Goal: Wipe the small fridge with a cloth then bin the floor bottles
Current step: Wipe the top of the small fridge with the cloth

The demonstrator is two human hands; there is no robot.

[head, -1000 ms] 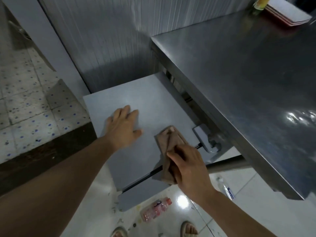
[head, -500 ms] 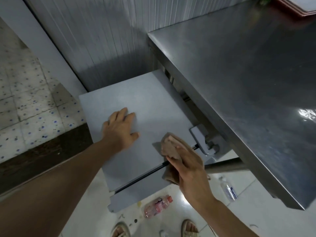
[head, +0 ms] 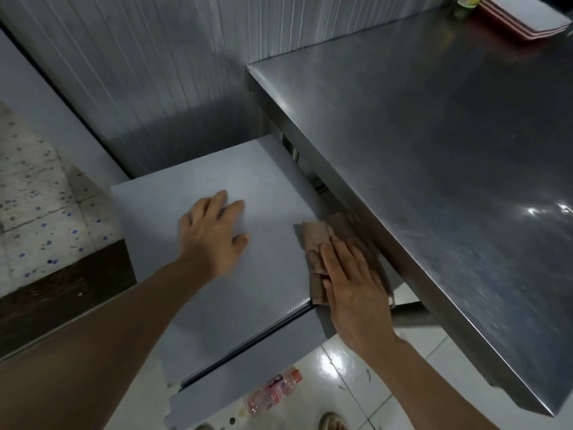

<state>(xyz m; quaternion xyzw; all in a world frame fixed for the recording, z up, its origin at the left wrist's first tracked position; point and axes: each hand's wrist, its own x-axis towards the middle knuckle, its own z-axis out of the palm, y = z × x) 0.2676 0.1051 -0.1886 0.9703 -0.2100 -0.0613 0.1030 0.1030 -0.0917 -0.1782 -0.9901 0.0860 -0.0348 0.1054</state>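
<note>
Your right hand (head: 353,287) presses the cloth (head: 319,243) flat on the fridge (head: 186,206) top, fingers together — your left hand (head: 210,234) rests flat, fingers slightly spread.

Brown cloth (head: 319,243) flat on grey fridge (head: 217,293) top — pink-labelled bottle (head: 274,391) on floor.

Two hands: the left hand (head: 210,234) at nine o'clock of the right hand (head: 353,287). One cloth (head: 319,243), under the right hand. One fridge (head: 186,287). One bottle (head: 274,389) on the floor, at six o'clock of the fridge. One steel table (head: 434,150), at three o'clock. One stack of trays (head: 521,17), at one o'clock on the table.
</note>
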